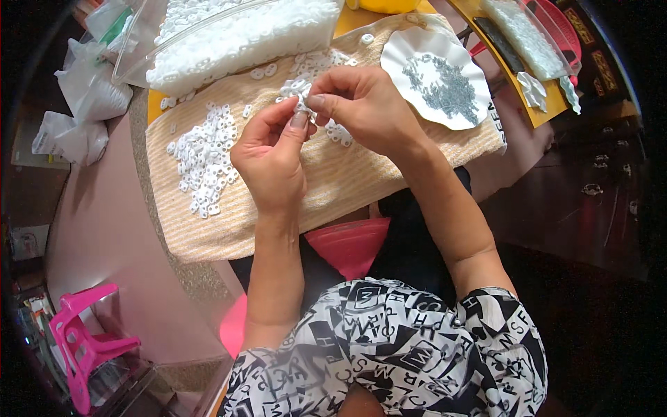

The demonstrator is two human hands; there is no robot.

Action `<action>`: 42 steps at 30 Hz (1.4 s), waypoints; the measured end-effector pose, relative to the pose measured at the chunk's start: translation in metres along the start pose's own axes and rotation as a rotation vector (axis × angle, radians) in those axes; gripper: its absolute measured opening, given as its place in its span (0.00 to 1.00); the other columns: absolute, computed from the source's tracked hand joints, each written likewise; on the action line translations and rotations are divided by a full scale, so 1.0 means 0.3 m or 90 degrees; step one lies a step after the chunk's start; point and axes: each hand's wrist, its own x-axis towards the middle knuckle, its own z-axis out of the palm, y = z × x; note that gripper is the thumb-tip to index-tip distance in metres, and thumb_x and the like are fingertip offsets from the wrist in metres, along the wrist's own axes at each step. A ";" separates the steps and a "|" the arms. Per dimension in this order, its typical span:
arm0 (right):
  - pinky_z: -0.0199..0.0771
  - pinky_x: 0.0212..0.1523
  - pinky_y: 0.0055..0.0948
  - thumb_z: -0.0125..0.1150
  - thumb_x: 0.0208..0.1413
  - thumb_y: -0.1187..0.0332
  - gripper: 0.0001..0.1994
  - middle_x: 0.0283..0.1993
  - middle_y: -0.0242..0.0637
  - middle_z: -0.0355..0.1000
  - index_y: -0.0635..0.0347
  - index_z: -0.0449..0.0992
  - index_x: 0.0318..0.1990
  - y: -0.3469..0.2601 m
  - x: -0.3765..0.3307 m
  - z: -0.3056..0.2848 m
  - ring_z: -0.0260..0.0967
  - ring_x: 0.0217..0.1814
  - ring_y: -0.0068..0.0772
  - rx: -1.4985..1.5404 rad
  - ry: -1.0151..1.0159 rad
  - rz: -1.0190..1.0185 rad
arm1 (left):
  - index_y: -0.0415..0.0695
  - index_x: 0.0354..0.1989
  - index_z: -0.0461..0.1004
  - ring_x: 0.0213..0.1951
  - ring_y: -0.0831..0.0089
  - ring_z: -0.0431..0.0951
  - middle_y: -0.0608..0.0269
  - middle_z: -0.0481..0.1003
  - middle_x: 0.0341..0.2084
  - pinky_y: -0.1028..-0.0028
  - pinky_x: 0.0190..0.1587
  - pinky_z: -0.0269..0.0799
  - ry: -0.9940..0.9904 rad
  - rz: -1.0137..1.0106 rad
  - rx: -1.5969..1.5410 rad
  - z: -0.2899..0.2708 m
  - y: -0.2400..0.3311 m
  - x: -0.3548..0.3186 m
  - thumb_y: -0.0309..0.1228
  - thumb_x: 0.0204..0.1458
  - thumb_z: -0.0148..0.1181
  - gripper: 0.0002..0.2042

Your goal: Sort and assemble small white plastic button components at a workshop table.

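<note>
Over the striped towel (208,240), my left hand (274,156) pinches a small white plastic piece (301,106) between thumb and fingertips. My right hand (365,108) meets it there, thumb and forefinger pressed together at the piece; whatever they grip is too small to make out. A loose pile of small white plastic pieces (205,156) lies left of my hands. More white pieces (319,64) are scattered behind them, partly hidden by my fingers. To the right, a white scalloped plate (396,61) carries many tiny grey metal-looking parts (448,87).
A clear bin (132,62) heaped with white pieces stands at the back left. Beyond the towel is a yellow container (385,5). At far right, a clear tray (528,42) rests on a yellow surface. Plastic bags (90,87) and a pink stool (83,340) are at left.
</note>
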 end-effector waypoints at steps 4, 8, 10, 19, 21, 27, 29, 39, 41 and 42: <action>0.68 0.23 0.21 0.54 0.44 0.76 0.05 0.18 0.38 0.70 0.71 0.72 0.24 0.011 -0.001 0.016 0.68 0.21 0.21 -0.029 0.030 -0.028 | 0.31 0.34 0.71 0.27 0.74 0.73 0.56 0.73 0.27 0.79 0.31 0.72 -0.014 0.005 0.018 0.004 -0.002 -0.003 0.16 0.45 0.55 0.08; 0.68 0.21 0.22 0.54 0.44 0.77 0.04 0.17 0.39 0.70 0.71 0.72 0.22 0.010 0.000 0.037 0.69 0.20 0.22 -0.059 0.056 -0.046 | 0.31 0.34 0.71 0.26 0.73 0.73 0.55 0.73 0.26 0.78 0.30 0.71 -0.007 0.011 0.026 0.000 0.000 -0.002 0.16 0.44 0.54 0.07; 0.68 0.20 0.22 0.55 0.43 0.78 0.04 0.17 0.39 0.70 0.70 0.72 0.22 0.014 0.000 0.041 0.69 0.20 0.23 -0.042 0.054 -0.039 | 0.31 0.34 0.71 0.26 0.73 0.73 0.55 0.73 0.26 0.78 0.30 0.71 -0.015 0.016 0.031 -0.005 -0.001 -0.001 0.15 0.44 0.53 0.07; 0.69 0.21 0.22 0.57 0.43 0.76 0.04 0.18 0.40 0.71 0.70 0.73 0.22 0.066 0.007 0.042 0.69 0.20 0.22 -0.043 0.018 -0.046 | 0.30 0.32 0.71 0.26 0.74 0.73 0.56 0.73 0.25 0.78 0.31 0.71 -0.003 0.023 0.088 -0.011 0.000 -0.005 0.14 0.44 0.52 0.06; 0.69 0.23 0.21 0.56 0.45 0.75 0.05 0.20 0.38 0.71 0.70 0.74 0.25 0.018 0.002 0.034 0.69 0.22 0.22 -0.021 -0.002 0.011 | 0.31 0.34 0.71 0.27 0.74 0.73 0.56 0.73 0.26 0.79 0.32 0.71 -0.017 0.029 0.076 -0.022 0.004 0.005 0.15 0.45 0.52 0.07; 0.69 0.29 0.17 0.54 0.51 0.70 0.09 0.26 0.36 0.72 0.69 0.74 0.35 0.023 0.010 -0.028 0.69 0.28 0.20 0.062 -0.058 0.071 | 0.32 0.36 0.71 0.27 0.75 0.72 0.58 0.73 0.29 0.79 0.32 0.70 -0.019 -0.011 0.050 -0.022 0.014 0.012 0.17 0.46 0.53 0.08; 0.67 0.25 0.18 0.53 0.50 0.71 0.08 0.22 0.34 0.71 0.69 0.74 0.32 0.026 0.017 -0.044 0.67 0.24 0.20 0.040 -0.005 0.038 | 0.32 0.36 0.71 0.28 0.75 0.72 0.58 0.72 0.30 0.79 0.33 0.71 -0.015 -0.004 0.033 -0.029 0.013 0.018 0.17 0.46 0.53 0.08; 0.69 0.35 0.34 0.57 0.40 0.74 0.06 0.31 0.42 0.72 0.59 0.76 0.29 0.061 0.019 -0.089 0.69 0.31 0.43 -0.494 0.129 -0.262 | 0.32 0.37 0.70 0.33 0.70 0.72 0.56 0.71 0.31 0.76 0.36 0.71 0.038 -0.041 -0.060 -0.112 0.049 0.063 0.15 0.47 0.50 0.08; 0.69 0.34 0.29 0.59 0.41 0.74 0.06 0.31 0.40 0.72 0.60 0.76 0.30 0.049 0.012 -0.079 0.69 0.32 0.38 -0.532 0.106 -0.261 | 0.32 0.37 0.70 0.33 0.69 0.72 0.56 0.71 0.31 0.75 0.37 0.71 0.057 -0.056 -0.079 -0.118 0.057 0.065 0.15 0.47 0.50 0.09; 0.69 0.34 0.25 0.60 0.43 0.75 0.07 0.31 0.38 0.72 0.60 0.76 0.32 0.046 0.012 -0.076 0.69 0.32 0.33 -0.570 0.085 -0.261 | 0.32 0.37 0.70 0.33 0.69 0.72 0.56 0.71 0.31 0.75 0.37 0.71 0.057 -0.055 -0.079 -0.123 0.058 0.066 0.15 0.47 0.50 0.09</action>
